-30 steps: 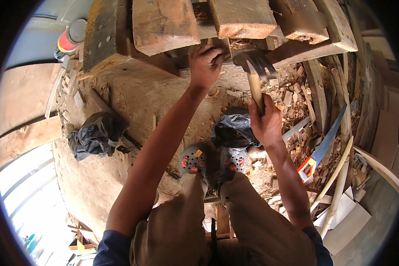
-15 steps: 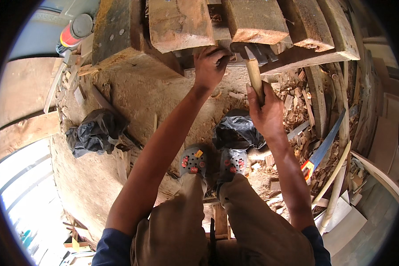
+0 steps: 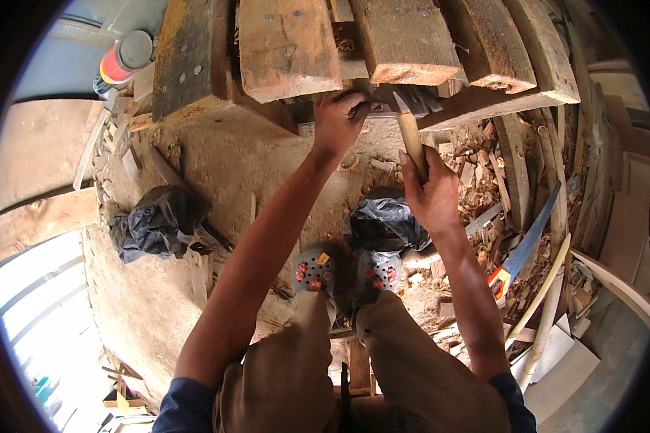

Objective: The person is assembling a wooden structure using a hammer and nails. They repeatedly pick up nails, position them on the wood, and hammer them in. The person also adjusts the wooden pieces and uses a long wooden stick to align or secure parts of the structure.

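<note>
A heavy wooden frame of thick slats (image 3: 290, 50) stands in front of me. My left hand (image 3: 337, 119) reaches to the front ends of its middle slats, fingers curled closed; whatever they may hold is hidden. To the right of it, my right hand (image 3: 431, 189) grips the pale wooden handle of a hammer (image 3: 412, 137). Its dark metal head is up under the slat ends, close to the left fingertips and partly in shadow.
Black plastic bags (image 3: 155, 224) lie on the dirt floor. A handsaw (image 3: 531, 242) with an orange handle leans among poles and wood scraps (image 3: 484, 162) on the right. A red and yellow can (image 3: 119, 61) stands at far left. My feet in grey clogs (image 3: 314, 270) are below.
The hammer has shifted slightly left, its head a little lower. The slats sit a bit lower in view. My left hand stays near the slat ends with its fingers still curled.
</note>
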Action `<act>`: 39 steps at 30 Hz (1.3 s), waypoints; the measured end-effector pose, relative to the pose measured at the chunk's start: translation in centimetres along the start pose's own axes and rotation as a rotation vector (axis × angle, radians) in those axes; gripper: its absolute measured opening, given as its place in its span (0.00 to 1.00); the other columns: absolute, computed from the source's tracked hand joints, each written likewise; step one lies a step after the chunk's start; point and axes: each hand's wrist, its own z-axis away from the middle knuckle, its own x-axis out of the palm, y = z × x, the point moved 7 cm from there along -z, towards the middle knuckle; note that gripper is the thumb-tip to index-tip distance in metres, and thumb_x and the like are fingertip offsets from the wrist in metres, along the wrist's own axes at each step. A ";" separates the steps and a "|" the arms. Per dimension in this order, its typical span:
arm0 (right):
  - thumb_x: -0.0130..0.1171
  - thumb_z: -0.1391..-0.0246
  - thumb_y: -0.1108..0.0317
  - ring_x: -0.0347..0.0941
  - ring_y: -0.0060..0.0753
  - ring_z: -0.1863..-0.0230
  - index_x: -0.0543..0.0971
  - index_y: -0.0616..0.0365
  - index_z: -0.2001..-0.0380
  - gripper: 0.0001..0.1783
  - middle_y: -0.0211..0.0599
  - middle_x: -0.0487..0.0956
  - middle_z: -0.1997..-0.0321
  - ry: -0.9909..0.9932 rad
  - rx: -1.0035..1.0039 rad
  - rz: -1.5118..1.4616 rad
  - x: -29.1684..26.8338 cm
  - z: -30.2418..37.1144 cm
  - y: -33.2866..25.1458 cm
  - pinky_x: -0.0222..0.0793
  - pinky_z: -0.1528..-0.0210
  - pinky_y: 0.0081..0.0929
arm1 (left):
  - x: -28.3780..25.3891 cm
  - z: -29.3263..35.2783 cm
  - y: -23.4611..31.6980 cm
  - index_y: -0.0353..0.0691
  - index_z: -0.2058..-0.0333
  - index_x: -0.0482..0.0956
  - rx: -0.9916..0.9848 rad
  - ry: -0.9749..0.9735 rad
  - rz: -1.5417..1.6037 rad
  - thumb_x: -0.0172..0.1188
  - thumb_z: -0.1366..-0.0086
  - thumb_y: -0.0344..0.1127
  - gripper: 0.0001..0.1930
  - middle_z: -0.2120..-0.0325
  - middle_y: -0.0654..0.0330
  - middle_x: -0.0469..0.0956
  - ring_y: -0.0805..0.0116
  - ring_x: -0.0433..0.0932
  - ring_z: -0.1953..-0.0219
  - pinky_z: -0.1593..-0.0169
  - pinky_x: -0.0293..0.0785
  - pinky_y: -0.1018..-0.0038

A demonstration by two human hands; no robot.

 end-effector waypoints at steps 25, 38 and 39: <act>0.62 0.38 0.67 0.80 0.64 0.71 0.74 0.66 0.57 0.13 0.58 0.80 0.72 0.014 -0.058 0.015 0.4 -0.8 -0.4 0.74 0.72 0.50 | -0.4 0.1 0.6 0.41 0.65 0.85 0.033 -0.077 -0.020 0.77 0.52 0.34 0.15 0.63 0.57 0.82 0.54 0.79 0.56 0.52 0.74 0.60; 0.62 0.38 0.68 0.80 0.64 0.70 0.74 0.65 0.58 0.12 0.58 0.80 0.72 0.059 -0.069 0.004 0.0 -0.6 -0.9 0.73 0.71 0.50 | -0.1 0.4 0.3 0.42 0.65 0.84 0.001 -0.086 -0.037 0.76 0.50 0.36 0.14 0.61 0.59 0.82 0.53 0.79 0.55 0.50 0.71 0.59; 0.62 0.38 0.68 0.80 0.64 0.70 0.74 0.65 0.58 0.12 0.58 0.80 0.72 0.048 -0.055 0.004 0.2 -0.5 -0.6 0.73 0.71 0.50 | -0.1 0.4 0.4 0.42 0.66 0.84 0.004 -0.085 -0.035 0.76 0.50 0.36 0.13 0.61 0.59 0.82 0.53 0.79 0.55 0.50 0.71 0.59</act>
